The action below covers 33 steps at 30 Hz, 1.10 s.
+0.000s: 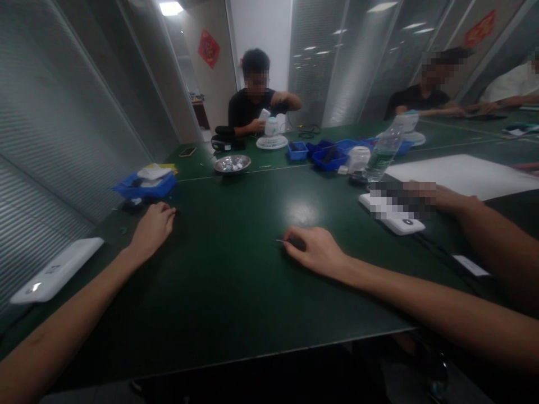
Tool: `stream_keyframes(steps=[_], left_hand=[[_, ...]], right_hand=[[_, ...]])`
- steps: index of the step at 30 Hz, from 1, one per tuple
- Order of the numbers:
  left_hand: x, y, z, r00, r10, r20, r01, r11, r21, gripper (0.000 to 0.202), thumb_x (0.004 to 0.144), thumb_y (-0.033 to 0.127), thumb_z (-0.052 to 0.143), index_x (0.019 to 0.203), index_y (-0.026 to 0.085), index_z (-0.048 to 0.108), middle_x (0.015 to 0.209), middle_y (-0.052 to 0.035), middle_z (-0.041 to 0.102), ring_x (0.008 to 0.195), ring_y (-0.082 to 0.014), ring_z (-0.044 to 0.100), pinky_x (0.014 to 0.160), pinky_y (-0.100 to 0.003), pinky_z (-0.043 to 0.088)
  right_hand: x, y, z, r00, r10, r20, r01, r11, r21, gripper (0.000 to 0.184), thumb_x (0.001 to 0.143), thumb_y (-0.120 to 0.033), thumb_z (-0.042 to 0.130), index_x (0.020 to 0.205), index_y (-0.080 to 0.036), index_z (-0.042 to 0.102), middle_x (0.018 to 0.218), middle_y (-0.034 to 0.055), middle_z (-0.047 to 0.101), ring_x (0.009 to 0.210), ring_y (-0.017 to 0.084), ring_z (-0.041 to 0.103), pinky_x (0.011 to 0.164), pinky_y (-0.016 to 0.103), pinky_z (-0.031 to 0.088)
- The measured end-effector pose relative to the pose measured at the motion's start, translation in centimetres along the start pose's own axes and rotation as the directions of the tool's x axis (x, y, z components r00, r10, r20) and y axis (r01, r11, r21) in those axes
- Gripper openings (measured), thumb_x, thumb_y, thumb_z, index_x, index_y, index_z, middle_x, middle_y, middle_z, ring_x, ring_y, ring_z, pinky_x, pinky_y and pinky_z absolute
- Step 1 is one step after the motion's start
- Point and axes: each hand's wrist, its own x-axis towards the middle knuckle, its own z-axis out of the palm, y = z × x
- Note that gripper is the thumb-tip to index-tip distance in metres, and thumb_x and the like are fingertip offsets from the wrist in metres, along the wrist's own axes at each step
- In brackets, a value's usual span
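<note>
My left hand [152, 229] rests over the left part of the green table [227, 269], its fingertips pinched together. A small dark bit shows at those fingertips, too blurred to name. Nearest to it is a blue tray [145, 189] with white and yellow items on top. My right hand [315, 248] lies on its side near the table's middle, thumb and forefinger pressed together. From that pinch a thin, pale, pin-like piece [279, 240] points left; its kind is unclear. The two hands are well apart.
White flat devices lie at the left [59, 269] and right [393, 216]; a co-worker's arm [488, 224] reaches over the right one. Beyond stand a metal bowl [232, 171], blue bins [328, 157], a plastic bottle [384, 154] and a white fan-like part [272, 142] before a seated person.
</note>
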Motion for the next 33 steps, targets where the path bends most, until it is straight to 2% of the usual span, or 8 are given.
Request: stream_keyframes(steps=[3, 10, 12, 15, 19, 22, 29, 33], left_hand=[[0.0, -0.2, 0.2, 1.000, -0.003, 0.015, 0.003, 1.000, 0.017, 0.045, 0.098, 0.037, 0.042, 0.119, 0.018, 0.076, 0.126, -0.0168, 0.065, 0.111, -0.0335, 0.063, 0.099, -0.043, 0.050], [0.9, -1.5, -0.1, 0.993, -0.110, -0.040, 0.098, 0.971, -0.219, 0.033, 0.094, 0.045, 0.055, 0.105, 0.025, 0.080, 0.120, -0.0079, 0.073, 0.110, -0.0283, 0.068, 0.104, -0.038, 0.049], [0.6, 0.4, -0.6, 0.997, -0.071, -0.017, 0.062, 0.949, -0.310, 0.031, 0.093, 0.048, 0.060, 0.103, 0.026, 0.081, 0.120, -0.0065, 0.074, 0.110, -0.0280, 0.069, 0.104, -0.039, 0.049], [-0.3, 5.8, -1.0, 0.992, 0.117, 0.045, -0.082, 0.875, -0.478, 0.030, 0.093, 0.050, 0.064, 0.104, 0.028, 0.081, 0.120, -0.0052, 0.073, 0.111, -0.0269, 0.068, 0.103, -0.041, 0.052], [-2.2, 15.0, -1.1, 0.899, 0.435, 0.044, -0.292, 0.672, -0.681, 0.019, 0.097, 0.040, 0.066, 0.105, 0.029, 0.079, 0.114, -0.0058, 0.073, 0.104, -0.0232, 0.069, 0.092, -0.041, 0.056], [-3.2, 19.6, -0.9, 0.858, 0.513, -0.023, -0.342, 0.537, -0.771, 0.011, 0.096, 0.035, 0.069, 0.096, 0.029, 0.078, 0.106, -0.0070, 0.072, 0.096, -0.0221, 0.070, 0.085, -0.041, 0.057], [-3.9, 20.9, -0.5, 0.887, 0.462, -0.012, -0.270, 0.497, -0.825, 0.006, 0.094, 0.030, 0.072, 0.098, 0.027, 0.072, 0.109, -0.0079, 0.069, 0.094, -0.0216, 0.067, 0.079, -0.040, 0.057], [-3.9, 21.0, -0.7, 0.899, 0.436, 0.029, -0.258, 0.583, -0.770, 0.025, 0.092, 0.031, 0.074, 0.116, 0.027, 0.070, 0.110, -0.0080, 0.070, 0.092, -0.0221, 0.065, 0.076, -0.038, 0.055]], right_hand=[[0.0, 0.0, 0.1, 1.000, -0.002, -0.011, 0.002, 1.000, -0.014, 0.021, 0.099, -0.037, 0.059, 0.109, -0.022, 0.071, 0.079, 0.0017, 0.069, 0.063, 0.014, 0.057, 0.059, 0.026, 0.034], [0.2, 0.3, 0.4, 1.000, -0.011, -0.024, 0.011, 1.000, -0.008, 0.020, 0.097, -0.036, 0.061, 0.107, -0.021, 0.071, 0.077, 0.0008, 0.068, 0.061, 0.013, 0.056, 0.058, 0.025, 0.033], [0.2, 0.4, 0.4, 0.999, -0.041, -0.027, 0.042, 0.999, 0.013, 0.020, 0.097, -0.036, 0.061, 0.107, -0.021, 0.070, 0.079, 0.0008, 0.069, 0.062, 0.013, 0.057, 0.059, 0.026, 0.035], [0.3, 0.4, 0.5, 0.992, -0.123, -0.018, 0.124, 0.990, 0.067, 0.019, 0.098, -0.035, 0.061, 0.109, -0.022, 0.069, 0.086, 0.0012, 0.071, 0.067, 0.013, 0.060, 0.063, 0.026, 0.039], [0.1, 0.2, 0.5, 0.976, -0.218, -0.022, 0.219, 0.969, 0.116, 0.020, 0.098, -0.034, 0.061, 0.111, -0.020, 0.068, 0.096, 0.0029, 0.073, 0.076, 0.015, 0.064, 0.069, 0.027, 0.043], [0.0, 0.1, 0.4, 0.970, -0.239, -0.042, 0.243, 0.962, 0.123, 0.019, 0.098, -0.032, 0.060, 0.110, -0.019, 0.067, 0.097, 0.0037, 0.072, 0.077, 0.016, 0.064, 0.072, 0.028, 0.045], [0.0, 0.2, 0.3, 0.969, -0.246, -0.009, 0.246, 0.963, 0.112, 0.016, 0.096, -0.026, 0.062, 0.109, -0.019, 0.067, 0.094, 0.0025, 0.072, 0.074, 0.015, 0.063, 0.069, 0.027, 0.043], [0.1, 0.4, 0.7, 0.972, -0.236, -0.015, 0.236, 0.966, 0.103, 0.016, 0.097, -0.028, 0.060, 0.108, -0.019, 0.067, 0.093, 0.0027, 0.072, 0.074, 0.015, 0.063, 0.069, 0.027, 0.043]])
